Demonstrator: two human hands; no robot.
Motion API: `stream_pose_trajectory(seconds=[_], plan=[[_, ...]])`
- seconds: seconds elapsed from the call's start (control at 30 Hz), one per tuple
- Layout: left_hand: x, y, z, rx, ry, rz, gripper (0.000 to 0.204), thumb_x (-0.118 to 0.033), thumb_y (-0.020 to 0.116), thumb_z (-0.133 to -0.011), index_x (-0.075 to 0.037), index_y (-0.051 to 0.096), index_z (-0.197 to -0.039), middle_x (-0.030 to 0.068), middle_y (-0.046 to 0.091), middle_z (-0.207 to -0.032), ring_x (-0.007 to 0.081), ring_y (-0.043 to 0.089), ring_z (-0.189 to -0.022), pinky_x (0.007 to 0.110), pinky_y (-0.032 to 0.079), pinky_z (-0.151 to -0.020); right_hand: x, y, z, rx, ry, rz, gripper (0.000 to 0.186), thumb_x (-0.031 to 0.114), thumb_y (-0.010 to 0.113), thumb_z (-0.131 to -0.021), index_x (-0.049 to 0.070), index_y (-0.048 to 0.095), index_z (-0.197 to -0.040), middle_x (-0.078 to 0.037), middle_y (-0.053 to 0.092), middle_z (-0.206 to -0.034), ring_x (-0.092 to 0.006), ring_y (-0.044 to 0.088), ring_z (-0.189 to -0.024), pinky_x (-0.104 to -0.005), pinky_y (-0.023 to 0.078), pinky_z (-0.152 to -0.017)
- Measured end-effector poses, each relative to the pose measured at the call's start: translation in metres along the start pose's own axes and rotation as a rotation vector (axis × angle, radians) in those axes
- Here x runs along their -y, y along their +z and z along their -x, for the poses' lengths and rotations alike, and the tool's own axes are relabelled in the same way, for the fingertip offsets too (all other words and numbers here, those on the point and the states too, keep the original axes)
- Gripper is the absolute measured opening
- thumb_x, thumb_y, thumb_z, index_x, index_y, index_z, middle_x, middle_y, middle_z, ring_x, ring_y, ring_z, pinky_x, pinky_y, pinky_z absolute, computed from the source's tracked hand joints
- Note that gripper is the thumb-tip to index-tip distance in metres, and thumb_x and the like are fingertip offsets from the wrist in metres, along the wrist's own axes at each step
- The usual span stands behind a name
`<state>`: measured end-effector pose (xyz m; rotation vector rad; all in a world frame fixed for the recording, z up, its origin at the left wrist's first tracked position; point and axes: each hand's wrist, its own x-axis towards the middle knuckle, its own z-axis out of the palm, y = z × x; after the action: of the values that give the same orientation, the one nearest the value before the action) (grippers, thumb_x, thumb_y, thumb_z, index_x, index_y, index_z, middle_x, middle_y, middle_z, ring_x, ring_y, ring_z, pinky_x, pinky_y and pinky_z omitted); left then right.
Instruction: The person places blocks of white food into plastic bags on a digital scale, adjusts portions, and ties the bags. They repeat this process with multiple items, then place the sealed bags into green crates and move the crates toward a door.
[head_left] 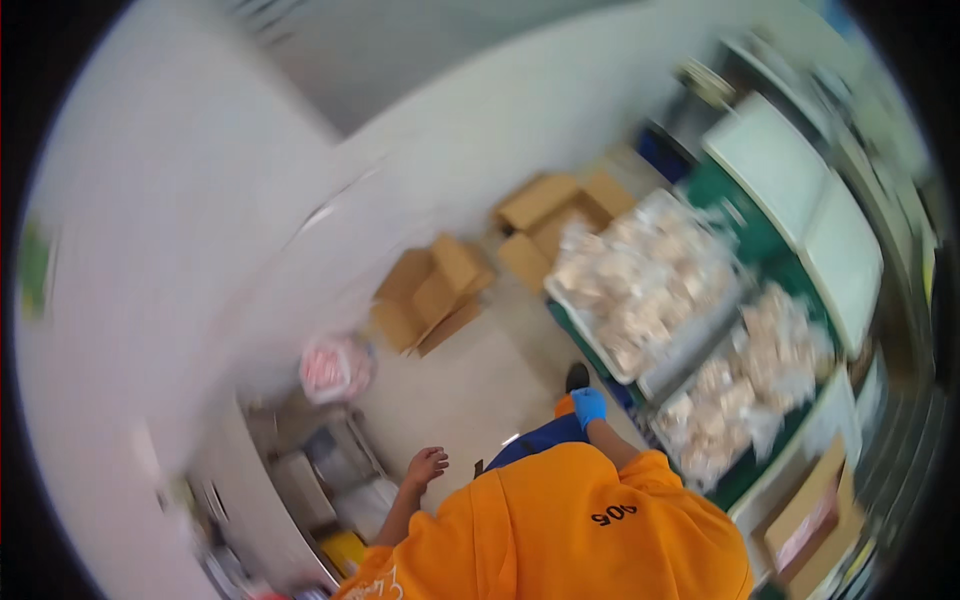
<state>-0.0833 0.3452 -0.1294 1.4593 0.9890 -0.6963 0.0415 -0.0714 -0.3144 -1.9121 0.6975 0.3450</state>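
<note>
My bare left hand (428,467) hangs above the floor, fingers loosely bent and apart, with nothing seen in it. Closest to it is a low open shelf or drawer unit (340,450) at the lower left. My right hand (589,407), in a blue glove, is curled into a loose fist in front of my body, and I see nothing sticking out of it. Just right of that hand, a white tray (628,378) is heaped with clear bags of pale, beige items (650,275). Nearer to me a second pile of such bags (740,385) lies beside it.
Two open cardboard boxes (425,295) (545,215) stand on the floor by the white wall. A pink-filled clear bag (336,369) lies left of them. Green bins with raised white lids (845,260) line the right side. Another cardboard box (815,530) sits at the lower right.
</note>
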Motion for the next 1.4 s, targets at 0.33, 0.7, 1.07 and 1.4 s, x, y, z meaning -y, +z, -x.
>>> stream_pose_trajectory(seconds=[0.33,0.7,1.07,1.4], plan=[[0.308,0.005,0.058,-0.620,-0.015,0.822,0.034,-0.030,0.068,-0.085,-0.004,0.065,-0.106,0.0059,0.066,-0.091,0.0152,0.062,-0.074,0.028,0.048,-0.057,0.096,0.069,-0.098,0.894,-0.795,1.439,0.020,0.027,0.065,-0.081,0.014,0.065,-0.096,-0.011,0.068,-0.091,-0.0299,0.066,-0.081,-0.0414,0.052,-0.066],[0.353,0.036,0.142,-0.846,0.096,1.237,0.033,-0.026,0.065,-0.092,-0.008,0.062,-0.119,0.0040,0.066,-0.105,0.0149,0.063,-0.088,0.029,0.050,-0.076,0.155,0.392,0.101,1.014,-0.409,0.654,0.027,0.022,0.053,-0.094,0.001,0.061,-0.079,-0.009,0.060,-0.074,-0.0213,0.057,-0.062,-0.0349,0.041,-0.051],[0.371,-0.053,0.365,-1.971,0.362,1.145,0.026,-0.011,0.059,-0.096,-0.003,0.059,-0.121,0.0042,0.065,-0.103,0.0107,0.060,-0.099,0.027,0.047,-0.091,0.313,0.669,0.456,1.178,-1.459,0.060,0.027,0.018,0.059,-0.097,-0.005,0.067,-0.110,-0.017,0.069,-0.110,-0.0237,0.064,-0.094,-0.0375,0.051,-0.087],[0.654,-0.043,0.503,-2.222,0.369,2.156,0.073,-0.041,0.065,-0.089,-0.004,0.033,-0.144,0.0146,0.053,-0.127,0.0253,0.060,-0.104,0.038,0.050,-0.091,0.174,0.565,0.623,1.818,-0.912,0.367,0.023,0.018,0.067,-0.090,0.010,0.068,-0.112,-0.001,0.067,-0.108,-0.0111,0.059,-0.093,-0.0281,0.045,-0.077]])
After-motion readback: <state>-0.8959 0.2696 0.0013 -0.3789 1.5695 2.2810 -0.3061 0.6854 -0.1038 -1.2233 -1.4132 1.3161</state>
